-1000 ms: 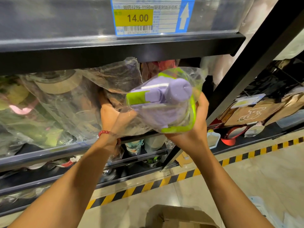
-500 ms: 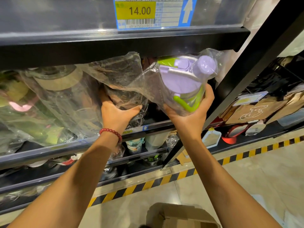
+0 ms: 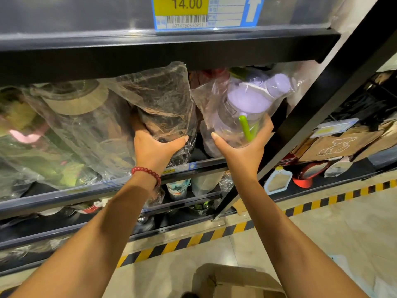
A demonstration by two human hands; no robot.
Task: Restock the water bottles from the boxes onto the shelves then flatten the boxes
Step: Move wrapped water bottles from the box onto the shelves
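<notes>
Both forearms reach up from the bottom of the frame toward the middle shelf (image 3: 199,163), the two hands side by side at the frame's centre. The right hand (image 3: 240,149), palm up, cups the lower body of a purple water bottle (image 3: 247,104) wrapped in a clear plastic bag; thumb on the left of the bottle, fingers curled around its right side, so the grip is closed around the bottle's base. The bottle rises above the hand, tilted with its purple lid toward the upper right, its green strap hanging down to the palm, and its top sits just under the black edge of the upper shelf (image 3: 163,52). The left hand (image 3: 158,147), a red bead bracelet (image 3: 148,172) on its wrist, grips the lower part of a dark bagged bottle (image 3: 163,108) standing on the middle shelf, thumb stretched to the right, the other fingers hidden behind the bag. More bagged bottles (image 3: 71,125) crowd the shelf at the left of the frame. A yellow price tag (image 3: 184,5) reading 14.00 sits at the top centre. An open cardboard box (image 3: 234,280) lies on the floor at the bottom centre, beside yellow-black floor tape (image 3: 193,239).
</notes>
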